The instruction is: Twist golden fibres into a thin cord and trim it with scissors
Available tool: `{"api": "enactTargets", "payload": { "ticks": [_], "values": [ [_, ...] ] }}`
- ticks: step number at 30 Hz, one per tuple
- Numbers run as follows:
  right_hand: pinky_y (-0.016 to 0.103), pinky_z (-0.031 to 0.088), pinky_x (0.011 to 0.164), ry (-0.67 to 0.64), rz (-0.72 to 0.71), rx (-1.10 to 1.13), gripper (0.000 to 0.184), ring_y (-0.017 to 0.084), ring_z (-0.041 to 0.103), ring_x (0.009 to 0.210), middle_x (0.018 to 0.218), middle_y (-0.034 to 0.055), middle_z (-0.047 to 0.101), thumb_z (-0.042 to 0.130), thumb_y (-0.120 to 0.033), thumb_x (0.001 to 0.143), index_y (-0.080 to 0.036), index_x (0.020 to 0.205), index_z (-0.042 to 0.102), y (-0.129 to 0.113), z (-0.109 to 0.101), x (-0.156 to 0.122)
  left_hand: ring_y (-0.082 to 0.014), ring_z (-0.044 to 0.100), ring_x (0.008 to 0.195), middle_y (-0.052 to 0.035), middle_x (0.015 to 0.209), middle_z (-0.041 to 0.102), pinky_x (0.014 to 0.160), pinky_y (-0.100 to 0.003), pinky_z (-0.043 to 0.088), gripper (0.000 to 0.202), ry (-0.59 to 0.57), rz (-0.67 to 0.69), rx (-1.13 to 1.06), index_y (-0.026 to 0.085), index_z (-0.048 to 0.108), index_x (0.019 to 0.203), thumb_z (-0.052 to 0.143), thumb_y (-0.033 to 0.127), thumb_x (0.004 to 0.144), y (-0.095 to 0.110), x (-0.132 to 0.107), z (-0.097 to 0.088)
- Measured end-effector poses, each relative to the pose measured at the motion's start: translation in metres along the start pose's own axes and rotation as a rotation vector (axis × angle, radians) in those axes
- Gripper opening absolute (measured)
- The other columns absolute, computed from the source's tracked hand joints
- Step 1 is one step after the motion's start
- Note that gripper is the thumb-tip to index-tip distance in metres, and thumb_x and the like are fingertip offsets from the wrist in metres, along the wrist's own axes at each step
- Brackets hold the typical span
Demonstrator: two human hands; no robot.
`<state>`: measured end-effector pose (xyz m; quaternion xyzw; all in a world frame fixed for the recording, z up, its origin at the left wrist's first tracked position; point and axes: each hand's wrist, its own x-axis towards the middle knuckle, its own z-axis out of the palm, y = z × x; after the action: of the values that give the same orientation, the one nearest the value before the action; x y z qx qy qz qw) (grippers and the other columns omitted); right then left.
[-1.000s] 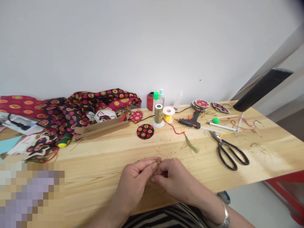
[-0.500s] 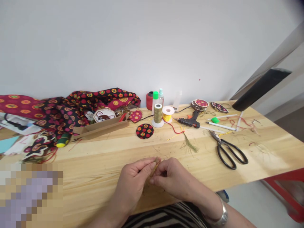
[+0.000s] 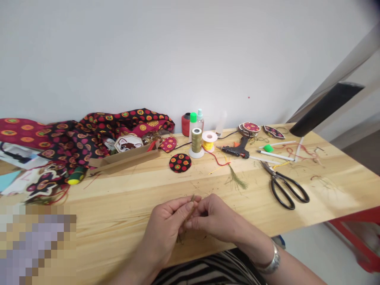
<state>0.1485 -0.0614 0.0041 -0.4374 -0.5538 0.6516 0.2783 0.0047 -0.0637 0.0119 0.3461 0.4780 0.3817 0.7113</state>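
Near the table's front edge my left hand (image 3: 166, 222) pinches a bundle of olive thread (image 3: 192, 197) between thumb and fingers. Its tip pokes up above the thumb, and some strands show below the palm. My right hand (image 3: 214, 218) is closed on the same bundle from the other side, fingertips against the left hand; most of the thread is hidden. Beyond the hands lies an olive thread tassel (image 3: 236, 180) with a red and yellow cord. Behind stand a spool of olive thread (image 3: 196, 140) and a spool of yellow thread (image 3: 208, 145).
Black-handled scissors (image 3: 284, 186) lie to the right, below a glue gun (image 3: 237, 150) and a white pen (image 3: 274, 155). A round patterned patch (image 3: 180, 163) sits mid-table. Leftward are a cardboard box (image 3: 124, 160) and heaped patterned fabric (image 3: 97, 126). Bottles (image 3: 193, 124) stand by the wall.
My right hand's fingers have shifted slightly down and left along the thread bundle. The bundle's tip now shows more upright above my left thumb. The view has moved slightly.
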Motion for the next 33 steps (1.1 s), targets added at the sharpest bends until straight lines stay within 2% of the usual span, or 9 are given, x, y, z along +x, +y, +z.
{"api": "enactTargets", "payload": {
  "ticks": [5, 8, 12, 14, 16, 19, 23, 28, 33],
  "values": [
    [0.023, 0.027, 0.048, -0.033, -0.018, 0.06, 0.025, 0.007, 0.036, 0.047, 0.049, -0.0051, 0.05, 0.062, -0.025, 0.075, -0.017, 0.051, 0.062, -0.003, 0.003, 0.0, -0.0182, 0.065, 0.075, -0.007, 0.083, 0.075, 0.066, -0.025, 0.049, 0.024, 0.0, 0.001, 0.014, 0.019, 0.075, 0.094, 0.07, 0.029, 0.072, -0.001, 0.0, -0.003],
    [0.023, 0.029, 0.049, -0.036, -0.04, 0.012, 0.019, 0.008, 0.041, 0.048, 0.052, -0.0045, 0.056, 0.061, -0.024, 0.076, -0.019, 0.059, 0.068, -0.005, 0.0, -0.004, -0.0123, 0.06, 0.058, -0.0071, 0.091, 0.073, 0.052, -0.021, 0.045, 0.023, 0.054, 0.04, 0.107, 0.019, 0.075, 0.092, 0.068, 0.03, 0.074, 0.0, -0.001, -0.006],
    [0.025, 0.035, 0.055, 0.33, -0.078, -0.209, 0.013, 0.012, 0.048, 0.056, 0.059, -0.0006, 0.061, 0.066, -0.028, 0.073, -0.018, 0.066, 0.071, -0.011, -0.011, -0.01, -0.0023, 0.035, 0.038, -0.0053, 0.101, 0.069, 0.038, -0.02, 0.029, 0.018, 0.137, 0.152, 0.269, 0.019, 0.077, 0.081, 0.067, 0.033, 0.073, 0.005, -0.001, -0.007],
    [0.026, 0.036, 0.056, 0.436, -0.1, -0.153, 0.014, 0.012, 0.048, 0.059, 0.063, 0.0003, 0.06, 0.069, -0.031, 0.071, -0.017, 0.072, 0.071, -0.014, -0.016, -0.01, -0.0029, 0.032, 0.039, -0.004, 0.096, 0.069, 0.037, -0.02, 0.025, 0.018, 0.143, 0.167, 0.296, 0.02, 0.077, 0.078, 0.068, 0.035, 0.072, 0.006, -0.001, -0.006],
    [0.025, 0.036, 0.056, 0.389, -0.121, -0.015, 0.019, 0.012, 0.046, 0.06, 0.066, -0.0004, 0.057, 0.072, -0.032, 0.067, -0.017, 0.08, 0.072, -0.015, -0.019, -0.007, -0.0049, 0.03, 0.039, -0.0009, 0.073, 0.067, 0.038, -0.021, 0.022, 0.022, 0.12, 0.136, 0.293, 0.02, 0.076, 0.082, 0.068, 0.038, 0.071, 0.005, -0.001, -0.005],
    [0.026, 0.038, 0.06, 0.265, -0.151, 0.15, 0.023, 0.011, 0.048, 0.064, 0.073, -0.0004, 0.056, 0.075, -0.029, 0.064, -0.018, 0.084, 0.073, -0.012, -0.017, -0.002, -0.0069, 0.025, 0.041, 0.0064, 0.044, 0.043, 0.04, -0.02, 0.018, 0.03, 0.059, 0.088, 0.288, 0.019, 0.075, 0.088, 0.066, 0.042, 0.072, 0.003, -0.002, -0.004],
    [0.026, 0.04, 0.065, 0.195, -0.143, 0.302, 0.018, 0.012, 0.051, 0.067, 0.072, -0.0009, 0.057, 0.077, -0.028, 0.062, -0.019, 0.078, 0.073, -0.007, -0.014, 0.001, -0.0073, 0.023, 0.043, 0.0075, 0.045, 0.032, 0.042, -0.021, 0.016, 0.033, -0.02, 0.067, 0.361, 0.016, 0.074, 0.09, 0.063, 0.043, 0.075, 0.0, -0.004, -0.006],
    [0.024, 0.037, 0.06, 0.229, -0.207, 0.244, 0.013, 0.011, 0.048, 0.062, 0.064, -0.0019, 0.055, 0.076, -0.025, 0.063, -0.016, 0.061, 0.068, -0.005, -0.013, 0.002, -0.0074, 0.024, 0.043, 0.008, 0.044, 0.03, 0.042, -0.022, 0.017, 0.036, -0.044, 0.039, 0.393, 0.016, 0.073, 0.095, 0.061, 0.045, 0.078, -0.002, -0.004, -0.009],
    [0.023, 0.038, 0.059, 0.266, -0.227, 0.174, 0.015, 0.01, 0.047, 0.061, 0.063, -0.0025, 0.052, 0.07, -0.024, 0.069, -0.015, 0.061, 0.062, -0.008, -0.014, 0.0, -0.0057, 0.026, 0.043, 0.007, 0.045, 0.037, 0.042, -0.02, 0.02, 0.026, -0.084, 0.026, 0.161, 0.017, 0.074, 0.092, 0.065, 0.037, 0.077, -0.002, -0.002, -0.007]
  ]
}}
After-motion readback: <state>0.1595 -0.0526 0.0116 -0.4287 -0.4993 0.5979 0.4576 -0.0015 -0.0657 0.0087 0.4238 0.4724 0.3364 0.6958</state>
